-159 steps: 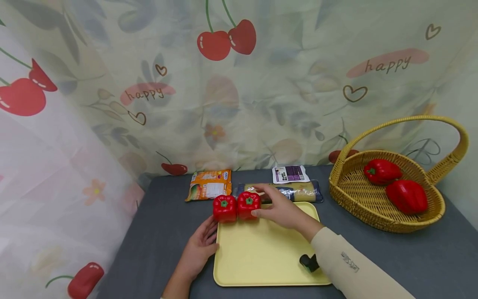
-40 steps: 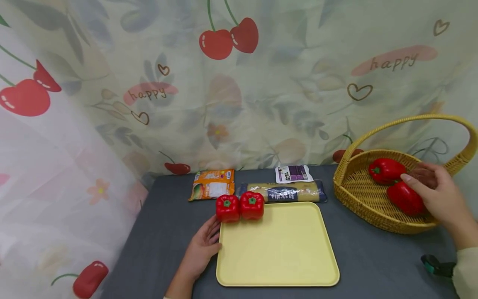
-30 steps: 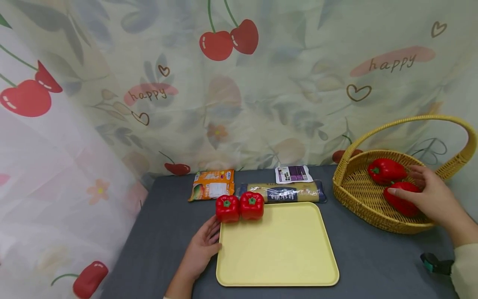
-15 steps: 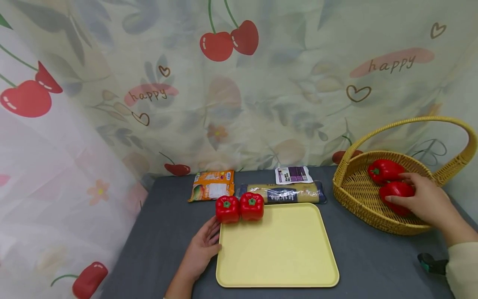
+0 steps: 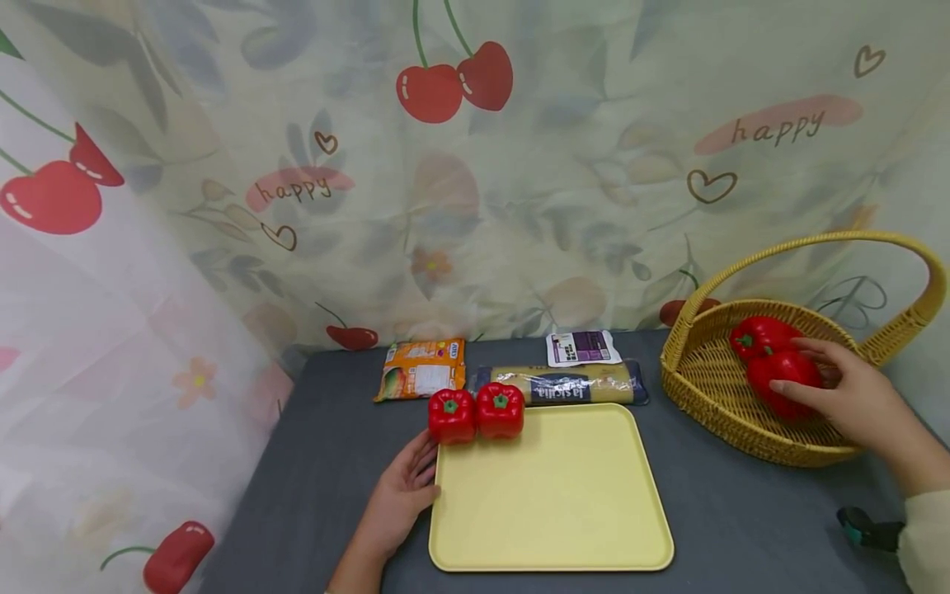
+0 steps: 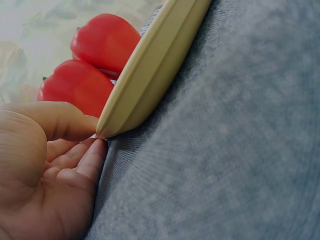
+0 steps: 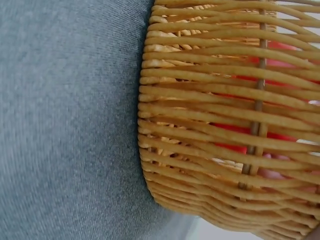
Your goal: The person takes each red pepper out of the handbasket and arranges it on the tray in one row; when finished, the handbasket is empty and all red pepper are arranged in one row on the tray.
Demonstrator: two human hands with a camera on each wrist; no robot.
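Observation:
My left hand (image 5: 404,487) is at the left edge of a pale yellow tray (image 5: 552,495). In the left wrist view its thumb and fingertips pinch the tray's rim (image 6: 150,65). Two red bell peppers, one on the left (image 5: 452,416) and one on the right (image 5: 500,410), stand side by side at the tray's far left corner. My right hand (image 5: 853,396) reaches into a wicker basket (image 5: 712,417) and grips a red bell pepper (image 5: 783,384), thumb in front and fingers behind. Another red bell pepper (image 5: 764,332) lies against it. Basket weave hides most of this in the right wrist view.
Behind the tray lie an orange packet (image 5: 421,369), a long clear-and-yellow pasta pack (image 5: 571,384) and a small purple-and-white packet (image 5: 583,347). The basket's tall handle (image 5: 809,239) arches over its opening. A printed curtain (image 5: 519,206) hangs behind the grey table (image 5: 334,445).
My right hand has gone from the peppers at the tray to the basket and closed round the nearer pepper there, which has shifted left and turned. The left hand stays at the tray.

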